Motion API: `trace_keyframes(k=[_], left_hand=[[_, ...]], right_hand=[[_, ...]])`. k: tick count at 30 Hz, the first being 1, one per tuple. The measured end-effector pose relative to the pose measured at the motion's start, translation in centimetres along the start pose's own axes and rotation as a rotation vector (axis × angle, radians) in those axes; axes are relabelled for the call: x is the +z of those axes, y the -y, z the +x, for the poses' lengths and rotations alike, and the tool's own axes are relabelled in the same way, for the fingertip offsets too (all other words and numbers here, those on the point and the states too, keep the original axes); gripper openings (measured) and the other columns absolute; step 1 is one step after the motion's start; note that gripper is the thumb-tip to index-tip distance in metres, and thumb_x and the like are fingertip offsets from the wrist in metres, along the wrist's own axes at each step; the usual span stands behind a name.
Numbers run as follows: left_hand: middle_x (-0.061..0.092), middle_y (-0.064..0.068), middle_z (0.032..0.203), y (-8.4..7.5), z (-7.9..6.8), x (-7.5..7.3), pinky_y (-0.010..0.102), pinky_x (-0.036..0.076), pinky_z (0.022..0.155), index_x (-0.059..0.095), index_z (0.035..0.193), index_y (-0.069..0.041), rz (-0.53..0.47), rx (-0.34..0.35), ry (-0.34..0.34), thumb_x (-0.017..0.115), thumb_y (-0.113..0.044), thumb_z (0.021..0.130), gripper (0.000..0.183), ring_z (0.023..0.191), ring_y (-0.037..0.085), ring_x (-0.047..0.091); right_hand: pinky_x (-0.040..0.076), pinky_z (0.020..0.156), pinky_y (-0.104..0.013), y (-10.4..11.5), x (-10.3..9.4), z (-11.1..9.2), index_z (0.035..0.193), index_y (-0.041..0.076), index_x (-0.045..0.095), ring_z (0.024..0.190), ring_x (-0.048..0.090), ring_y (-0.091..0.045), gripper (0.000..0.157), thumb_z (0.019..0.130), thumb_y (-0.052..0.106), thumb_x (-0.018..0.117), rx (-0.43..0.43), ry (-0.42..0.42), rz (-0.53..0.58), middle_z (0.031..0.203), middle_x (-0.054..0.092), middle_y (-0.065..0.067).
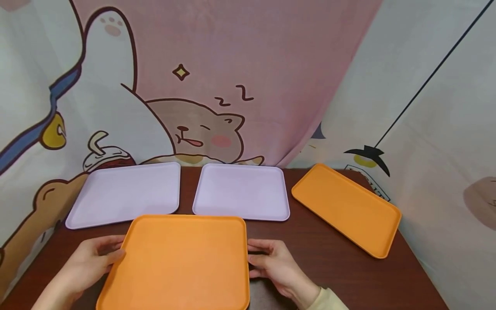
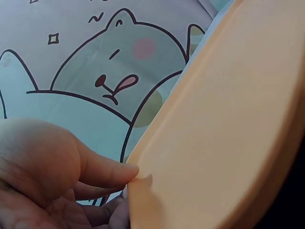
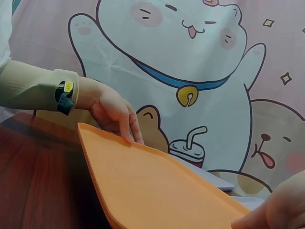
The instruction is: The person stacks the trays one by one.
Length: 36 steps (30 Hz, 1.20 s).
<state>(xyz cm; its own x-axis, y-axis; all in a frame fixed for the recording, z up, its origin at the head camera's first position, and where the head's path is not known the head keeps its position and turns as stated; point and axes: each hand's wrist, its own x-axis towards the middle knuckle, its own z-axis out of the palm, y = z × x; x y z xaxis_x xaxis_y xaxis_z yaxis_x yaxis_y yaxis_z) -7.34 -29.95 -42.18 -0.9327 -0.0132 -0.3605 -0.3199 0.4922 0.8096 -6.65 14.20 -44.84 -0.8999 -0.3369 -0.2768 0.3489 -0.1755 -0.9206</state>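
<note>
An orange rectangular tray (image 1: 180, 262) is held between both hands at the front of the table, its lower edge running out of the head view. My left hand (image 1: 87, 262) pinches its left edge, thumb on the rim; the left wrist view shows this thumb (image 2: 109, 171) on top and the fingers partly hidden underneath. At the opposite edge my right hand (image 1: 277, 265) grips the rim, with some fingertips hidden by the tray. In the right wrist view the tray (image 3: 143, 181) is tilted, and the right thumb (image 3: 252, 217) lies on its near edge.
Behind it on the dark brown table (image 1: 310, 267) lie a pale lilac tray (image 1: 128, 193) at left and another lilac tray (image 1: 242, 191) in the middle. A second orange tray (image 1: 348, 211) lies slanted at right. A cartoon-printed curtain (image 1: 271, 64) hangs behind the table.
</note>
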Motion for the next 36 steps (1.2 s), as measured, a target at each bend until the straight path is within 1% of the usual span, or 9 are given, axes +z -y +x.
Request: trace_keyframes(k=[4,7,13,16,23,30,36], left_hand=[[0.065,0.028,0.131,-0.4,-0.3,-0.1,0.041,0.064,0.080,0.046,0.146,0.019,-0.032,-0.014,0.018,0.062,-0.003,0.106,0.048,0.106,0.028,0.070],[0.065,0.025,0.131,-0.6,-0.5,-0.1,0.043,0.064,0.081,0.046,0.147,0.017,-0.075,-0.030,0.033,0.062,-0.004,0.106,0.049,0.106,0.028,0.071],[0.066,0.022,0.132,-1.1,-1.0,0.2,0.043,0.064,0.084,0.045,0.149,0.016,-0.138,-0.008,0.051,0.064,-0.006,0.106,0.052,0.109,0.027,0.070],[0.067,0.021,0.131,-1.6,-1.3,0.4,0.042,0.064,0.084,0.046,0.149,0.015,-0.149,0.001,0.047,0.065,-0.006,0.105,0.052,0.109,0.026,0.070],[0.067,0.023,0.131,-2.6,-1.9,1.2,0.040,0.064,0.082,0.047,0.148,0.016,-0.155,0.052,0.033,0.065,-0.007,0.105,0.052,0.107,0.024,0.070],[0.065,0.023,0.134,-3.5,-2.4,1.9,0.040,0.064,0.083,0.048,0.148,0.015,-0.185,0.072,0.038,0.066,-0.009,0.106,0.052,0.106,0.020,0.071],[0.068,0.021,0.130,-4.1,-2.6,2.5,0.038,0.064,0.081,0.050,0.148,0.014,-0.195,0.075,0.035,0.066,-0.008,0.106,0.050,0.105,0.018,0.071]], right_hand=[[0.065,0.073,-0.040,0.7,-0.3,-0.2,0.145,-0.022,0.045,0.098,0.072,-0.030,0.054,0.097,-0.009,0.065,-0.012,-0.004,-0.001,0.132,0.061,-0.028],[0.064,0.070,-0.036,1.2,-0.6,-0.4,0.145,-0.020,0.047,0.096,0.073,-0.028,0.053,0.097,-0.008,0.066,-0.019,-0.012,-0.004,0.129,0.064,-0.026],[0.064,0.067,-0.032,2.1,-1.2,-0.8,0.143,-0.018,0.052,0.093,0.074,-0.025,0.052,0.095,-0.007,0.068,-0.025,-0.039,-0.027,0.127,0.067,-0.026],[0.064,0.067,-0.032,2.4,-1.6,-1.1,0.144,-0.018,0.051,0.093,0.074,-0.025,0.053,0.094,-0.008,0.069,-0.033,-0.042,-0.032,0.129,0.066,-0.027],[0.063,0.064,-0.030,3.2,-2.5,-1.9,0.144,-0.018,0.052,0.093,0.074,-0.024,0.054,0.094,-0.007,0.070,-0.051,-0.050,-0.057,0.128,0.068,-0.025],[0.063,0.065,-0.029,4.0,-3.6,-2.7,0.145,-0.017,0.051,0.094,0.074,-0.024,0.055,0.095,-0.005,0.071,-0.068,-0.052,-0.092,0.128,0.068,-0.024],[0.064,0.066,-0.032,4.6,-4.6,-3.4,0.146,-0.019,0.048,0.098,0.074,-0.024,0.056,0.096,-0.006,0.070,-0.081,-0.040,-0.085,0.129,0.068,-0.024]])
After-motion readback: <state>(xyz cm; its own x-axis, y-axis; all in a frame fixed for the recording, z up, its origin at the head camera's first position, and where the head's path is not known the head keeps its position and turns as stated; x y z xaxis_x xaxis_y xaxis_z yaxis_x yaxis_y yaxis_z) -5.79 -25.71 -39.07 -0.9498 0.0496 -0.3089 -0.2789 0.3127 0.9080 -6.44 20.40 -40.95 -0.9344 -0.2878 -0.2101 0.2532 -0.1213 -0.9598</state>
